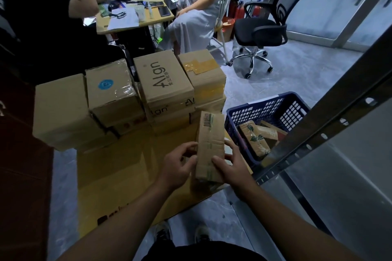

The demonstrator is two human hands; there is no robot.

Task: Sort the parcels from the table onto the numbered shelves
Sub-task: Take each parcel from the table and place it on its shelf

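A narrow brown cardboard parcel [210,144] with a barcode label at its far end stands tilted above the big yellow carton [127,176] that serves as the table. My left hand [180,165] grips its left side and my right hand [231,165] grips its right side near the lower end. Behind it several taped cardboard parcels are stacked, among them two marked "Align" [164,82], one with a blue round sticker [110,91] and a plain one [61,110]. A grey metal shelf upright [322,133] slants across the right.
A blue plastic crate [265,110] holding small taped parcels sits on the floor to the right. Two people sit at a cluttered desk [131,21] behind the stack. A black office chair [267,27] stands at the back right. A dark red cabinet [19,154] fills the left.
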